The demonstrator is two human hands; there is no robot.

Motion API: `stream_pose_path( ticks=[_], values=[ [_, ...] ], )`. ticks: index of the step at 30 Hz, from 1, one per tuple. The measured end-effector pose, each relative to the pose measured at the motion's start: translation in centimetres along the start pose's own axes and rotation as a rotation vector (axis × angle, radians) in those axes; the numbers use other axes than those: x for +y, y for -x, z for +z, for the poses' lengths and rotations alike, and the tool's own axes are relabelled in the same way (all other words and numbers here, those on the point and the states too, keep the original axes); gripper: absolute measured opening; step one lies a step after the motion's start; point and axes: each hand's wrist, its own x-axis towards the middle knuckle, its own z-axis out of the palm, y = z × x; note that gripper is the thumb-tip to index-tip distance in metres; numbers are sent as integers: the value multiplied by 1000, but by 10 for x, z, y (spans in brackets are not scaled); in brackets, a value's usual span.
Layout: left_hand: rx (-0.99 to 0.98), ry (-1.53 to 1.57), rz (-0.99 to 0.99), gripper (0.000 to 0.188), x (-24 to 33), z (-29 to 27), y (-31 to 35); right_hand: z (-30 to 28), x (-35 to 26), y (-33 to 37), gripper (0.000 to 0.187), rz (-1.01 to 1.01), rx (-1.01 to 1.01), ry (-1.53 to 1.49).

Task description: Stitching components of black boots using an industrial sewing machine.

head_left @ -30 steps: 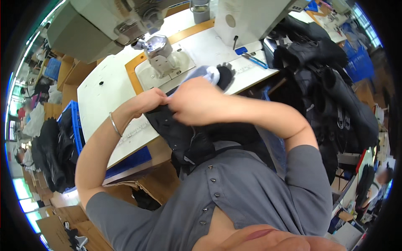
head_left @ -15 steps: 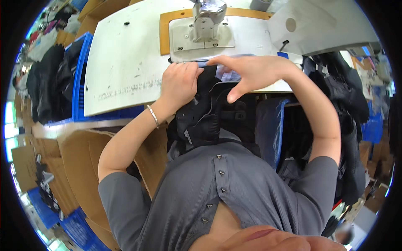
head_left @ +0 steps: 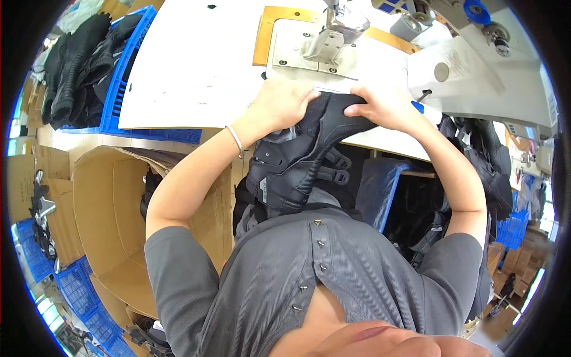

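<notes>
A black boot upper with buckle straps and a small light label lies across my lap and up against the table's front edge. My left hand is closed on its upper left edge, thumb pointing inward. At the other side my right hand grips the smooth black flap of the same upper between thumb and fingers. Just beyond both hands stands the metal post of a sewing machine, on a pale base plate. The fingertips of both hands are partly hidden behind the material.
The white table spreads left of the machine, whose bulky body stands at right. A blue crate of black boot uppers is at far left. Below it sits an open cardboard box. More black uppers hang at right.
My right hand, open with thumb apart before, now grips the upper's flap. The upper is spread wider, and its pale lining no longer shows. The whole view has shifted.
</notes>
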Motion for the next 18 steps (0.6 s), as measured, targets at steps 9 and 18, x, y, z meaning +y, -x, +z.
stream_pose_path(
  ticks=[9, 18],
  values=[
    [-269, 449, -202, 29, -3, -18, -31, 7, 15, 11, 28, 239, 56, -575],
    [-132, 582, -150, 31, 0, -55, -62, -31, 13, 4, 33, 246, 220, -645]
  ],
)
